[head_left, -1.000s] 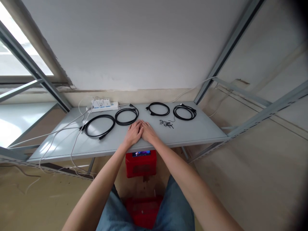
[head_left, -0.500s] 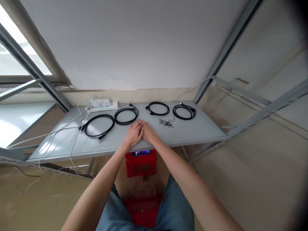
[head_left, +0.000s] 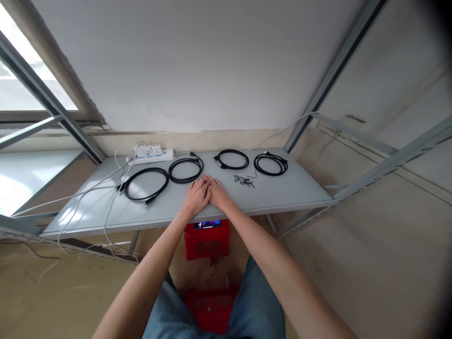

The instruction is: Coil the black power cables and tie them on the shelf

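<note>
Side by side on the grey metal shelf (head_left: 212,212), my left hand (head_left: 196,197) and my right hand (head_left: 217,192) lie flat, their fingers touching and partly overlapping. Neither holds anything that I can see. Black cables with plug ends lie coiled in loops: one cable (head_left: 146,184) at the left, another cable (head_left: 185,170) just beyond my left hand, a third cable (head_left: 233,159) behind my right hand, and one more cable (head_left: 270,164) farther right. Short black ties (head_left: 243,181) form a loose little heap right of my right hand.
A white power strip (head_left: 150,154) with adapters stands at the back left, and thin white cords (head_left: 115,202) hang over the front edge. Metal posts (head_left: 303,120) frame the shelf. Underneath, a lit phone (head_left: 207,224) rests on a red box (head_left: 206,244).
</note>
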Motion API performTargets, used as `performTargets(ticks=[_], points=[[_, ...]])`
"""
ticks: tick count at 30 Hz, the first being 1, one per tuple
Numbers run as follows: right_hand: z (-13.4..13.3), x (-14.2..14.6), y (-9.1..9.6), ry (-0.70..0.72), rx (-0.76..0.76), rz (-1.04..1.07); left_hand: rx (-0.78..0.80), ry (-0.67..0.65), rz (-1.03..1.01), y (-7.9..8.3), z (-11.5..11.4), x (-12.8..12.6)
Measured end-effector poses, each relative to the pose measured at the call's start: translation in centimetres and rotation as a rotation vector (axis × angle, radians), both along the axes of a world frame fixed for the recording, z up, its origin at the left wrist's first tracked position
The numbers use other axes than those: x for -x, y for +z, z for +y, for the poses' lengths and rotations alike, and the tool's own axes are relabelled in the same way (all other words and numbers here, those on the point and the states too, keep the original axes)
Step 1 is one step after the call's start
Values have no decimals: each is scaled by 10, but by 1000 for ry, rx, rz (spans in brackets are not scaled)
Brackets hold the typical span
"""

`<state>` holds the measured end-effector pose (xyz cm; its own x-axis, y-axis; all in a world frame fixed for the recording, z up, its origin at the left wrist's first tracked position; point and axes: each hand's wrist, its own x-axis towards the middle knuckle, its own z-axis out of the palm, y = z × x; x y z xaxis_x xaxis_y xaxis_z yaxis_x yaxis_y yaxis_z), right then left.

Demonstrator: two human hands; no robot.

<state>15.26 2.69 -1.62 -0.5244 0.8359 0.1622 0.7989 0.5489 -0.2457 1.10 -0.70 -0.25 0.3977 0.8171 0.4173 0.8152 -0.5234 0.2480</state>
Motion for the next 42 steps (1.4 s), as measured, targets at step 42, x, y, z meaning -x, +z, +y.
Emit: performTargets(ticks=[42], points=[[5,0,-6,14,-52,14,18,27,10,-3,1,0]])
